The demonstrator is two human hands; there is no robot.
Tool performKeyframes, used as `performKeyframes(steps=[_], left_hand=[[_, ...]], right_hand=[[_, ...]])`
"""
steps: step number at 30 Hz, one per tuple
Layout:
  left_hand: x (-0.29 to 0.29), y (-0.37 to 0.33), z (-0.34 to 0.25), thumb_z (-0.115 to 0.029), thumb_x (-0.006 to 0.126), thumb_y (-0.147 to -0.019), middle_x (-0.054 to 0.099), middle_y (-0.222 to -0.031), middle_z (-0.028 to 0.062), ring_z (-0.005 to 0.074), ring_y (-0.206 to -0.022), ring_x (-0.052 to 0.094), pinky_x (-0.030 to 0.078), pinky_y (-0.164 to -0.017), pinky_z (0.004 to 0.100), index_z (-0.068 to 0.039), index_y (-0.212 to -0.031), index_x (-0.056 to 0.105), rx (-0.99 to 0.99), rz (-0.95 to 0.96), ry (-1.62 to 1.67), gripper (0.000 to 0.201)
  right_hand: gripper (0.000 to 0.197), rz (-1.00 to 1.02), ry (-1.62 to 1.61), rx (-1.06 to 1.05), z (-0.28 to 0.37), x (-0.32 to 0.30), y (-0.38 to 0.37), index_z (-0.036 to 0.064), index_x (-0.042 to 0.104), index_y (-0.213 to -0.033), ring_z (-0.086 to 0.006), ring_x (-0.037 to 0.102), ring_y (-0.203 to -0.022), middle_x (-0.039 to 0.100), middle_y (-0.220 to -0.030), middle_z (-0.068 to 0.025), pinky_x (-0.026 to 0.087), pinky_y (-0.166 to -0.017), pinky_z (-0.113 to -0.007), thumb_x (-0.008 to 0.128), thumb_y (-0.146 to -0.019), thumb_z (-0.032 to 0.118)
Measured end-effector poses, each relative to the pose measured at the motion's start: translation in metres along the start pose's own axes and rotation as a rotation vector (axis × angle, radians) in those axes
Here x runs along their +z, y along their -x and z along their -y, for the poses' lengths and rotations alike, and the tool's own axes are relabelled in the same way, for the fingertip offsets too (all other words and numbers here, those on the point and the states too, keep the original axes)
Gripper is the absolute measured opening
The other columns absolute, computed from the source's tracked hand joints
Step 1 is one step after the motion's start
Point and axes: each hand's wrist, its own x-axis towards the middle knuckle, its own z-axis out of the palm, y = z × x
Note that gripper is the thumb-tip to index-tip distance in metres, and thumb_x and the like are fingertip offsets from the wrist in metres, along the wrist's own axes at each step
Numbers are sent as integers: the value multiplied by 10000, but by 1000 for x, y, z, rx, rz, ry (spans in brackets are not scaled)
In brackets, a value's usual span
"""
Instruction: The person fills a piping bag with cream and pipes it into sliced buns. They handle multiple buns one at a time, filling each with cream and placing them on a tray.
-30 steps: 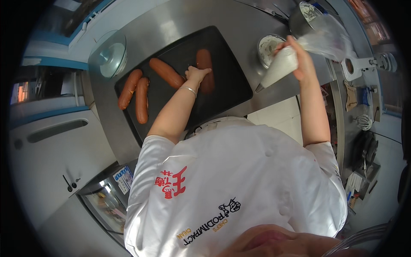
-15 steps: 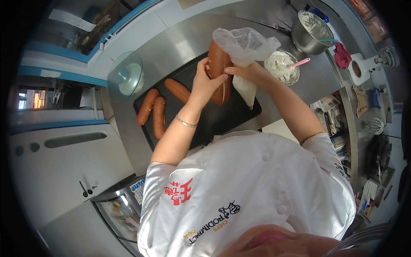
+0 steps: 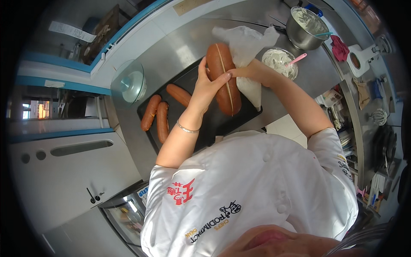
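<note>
A long brown bread roll [image 3: 219, 60] with a pale slit along its top is raised above the black baking tray [image 3: 209, 125]. My left hand [image 3: 212, 84] is closed around its left side, thumb across the top. My right hand [image 3: 251, 73] grips a clear piping bag [image 3: 251, 90] full of white cream, its tip pointing down and its loose plastic end bunched above the hand. My right fingers also touch the roll's right side. Three more brown rolls lie on the tray's left part: one roll [image 3: 151, 112], another roll [image 3: 162, 121] and a third roll [image 3: 178, 94], partly behind my left arm.
A bowl of white cream [image 3: 277, 62] with a pink-handled spatula [image 3: 296, 59] stands to the right. Behind it is a steel mixing bowl [image 3: 302, 37]. A glass cake dome [image 3: 129, 82] sits left of the tray. A red cloth [image 3: 339, 48] and white scale [image 3: 358, 62] are at far right.
The roll has turned and come nearer, so its slit now faces up along its whole length. My right hand and the piping bag stay beside it.
</note>
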Motion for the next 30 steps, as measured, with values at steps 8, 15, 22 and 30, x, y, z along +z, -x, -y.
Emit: performKeyframes(steps=[8, 15, 22, 30], left_hand=[[-5, -11, -2, -262, 659, -895, 479, -1318, 157, 226, -1198, 507, 424, -995, 334, -45, -1456, 245, 1, 18, 247, 730], [-2, -3, 21, -238, 697, -867, 478, -1313, 134, 219, -1232, 470, 395, -1018, 364, -51, -1439, 263, -178, 22, 168, 742], [-12, -5, 23, -159, 717, -833, 527, -1202, 120, 190, -1114, 544, 459, -926, 309, -27, -1400, 307, -55, -43, 70, 712], [-14, 6, 8, -121, 699, -843, 533, -1243, 102, 177, -1150, 522, 430, -965, 312, -16, -1385, 357, 53, 64, 88, 649]], right_hand=[[717, 45, -100, 31, 5, 1, -2, 32, 420, -1390, -211, 487, -1227, 518, -1329, -108, 386, -1026, -339, 749, -791, 250], [688, 14, -67, 104, -16, -10, -26, 22, 452, -1362, -196, 536, -1156, 564, -1265, -102, 421, -977, -331, 745, -795, 279], [612, -96, 119, -57, -22, -5, -33, 19, 575, -1256, -190, 569, -1088, 627, -1171, -95, 446, -920, -313, 784, -764, 319], [580, -81, 120, -113, 13, 9, -12, 38, 540, -1291, -176, 572, -1085, 615, -1183, -77, 450, -927, -302, 758, -792, 240]])
